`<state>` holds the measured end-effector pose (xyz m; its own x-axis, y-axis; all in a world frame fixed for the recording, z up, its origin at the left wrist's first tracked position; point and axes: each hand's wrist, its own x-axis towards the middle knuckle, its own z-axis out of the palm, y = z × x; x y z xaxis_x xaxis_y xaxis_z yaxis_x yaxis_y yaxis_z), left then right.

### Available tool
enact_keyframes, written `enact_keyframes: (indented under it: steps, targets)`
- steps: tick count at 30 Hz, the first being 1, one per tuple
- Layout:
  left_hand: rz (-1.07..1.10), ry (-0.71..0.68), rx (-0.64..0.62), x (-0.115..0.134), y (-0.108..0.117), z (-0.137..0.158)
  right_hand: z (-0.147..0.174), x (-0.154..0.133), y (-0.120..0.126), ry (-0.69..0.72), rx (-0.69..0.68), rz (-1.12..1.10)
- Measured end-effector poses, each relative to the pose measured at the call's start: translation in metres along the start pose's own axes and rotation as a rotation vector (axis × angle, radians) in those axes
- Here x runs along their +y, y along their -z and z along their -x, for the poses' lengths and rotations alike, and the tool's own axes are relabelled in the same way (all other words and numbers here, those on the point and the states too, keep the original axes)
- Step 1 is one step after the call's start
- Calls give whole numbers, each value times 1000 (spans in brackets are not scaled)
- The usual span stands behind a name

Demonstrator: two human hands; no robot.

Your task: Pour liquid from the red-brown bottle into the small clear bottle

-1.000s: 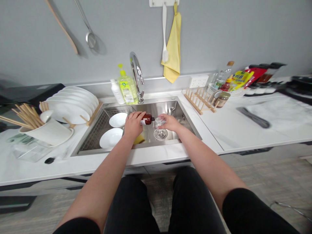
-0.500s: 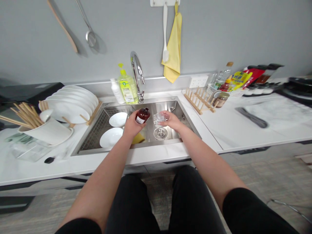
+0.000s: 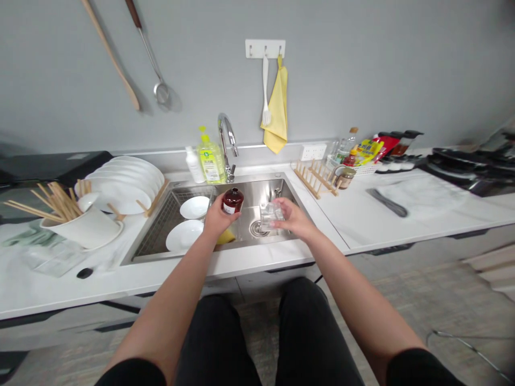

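Over the sink (image 3: 251,242), my left hand (image 3: 217,217) is closed around a dark brown bottle (image 3: 233,201) with a white label and an uncapped neck. The bottle stands nearly upright in my grip. To its right, my right hand (image 3: 294,219) holds a small clear container (image 3: 270,215) between thumb and fingers, above the drain (image 3: 258,229). The two items are apart. White bowls (image 3: 184,236) sit in the left part of the sink, and a yellow cloth (image 3: 226,236) lies partly hidden below my left hand.
A chrome faucet (image 3: 226,145) rises behind the sink, beside a yellow-green soap bottle (image 3: 210,161). White plates (image 3: 120,185) stand in a rack at left, near a chopstick holder (image 3: 86,228). A small black cap (image 3: 84,273) lies on the counter (image 3: 161,273). A wooden rack (image 3: 316,179) stands at right.
The bottle has become more upright in my left hand. My right hand with the clear container has shifted slightly right and nearer to me. The camera view has tilted up and turned right.
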<state>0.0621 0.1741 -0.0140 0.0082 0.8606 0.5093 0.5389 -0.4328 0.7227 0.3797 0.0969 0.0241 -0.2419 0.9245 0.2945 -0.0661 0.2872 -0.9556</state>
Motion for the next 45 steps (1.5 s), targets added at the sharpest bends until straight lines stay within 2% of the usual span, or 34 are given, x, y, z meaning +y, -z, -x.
enact_keyframes:
  steps: [4,7,10,14,17,20,28,34,38,41,43,45]
  targets:
    - [136,7,-19,22,8,2,44,3,2,-28,-55,3]
    - [250,36,0,41,19,16,69,8,5,-93,-100,64]
    - [315,84,-1,55,35,44,85,10,6,-107,-101,128]
    - [397,147,-62,66,59,96,93,13,7,-91,-84,169]
    - [360,203,-106,74,72,131,95,17,7,-85,-84,205]
    - [307,235,-126,81,75,152,96,21,8,-64,-95,197]
    - [263,245,-156,78,56,159,101,26,7,-18,-82,303]
    - [210,224,-197,72,52,159,105,25,3,21,-46,349]
    - [296,133,-218,71,56,163,104,26,2,13,-65,382]
    - [325,76,-200,62,74,168,103,28,3,-3,-54,397]
    - [187,115,-86,52,99,170,103,29,3,0,-49,418]
    - [-8,194,74,40,136,171,103,30,4,5,-49,427]
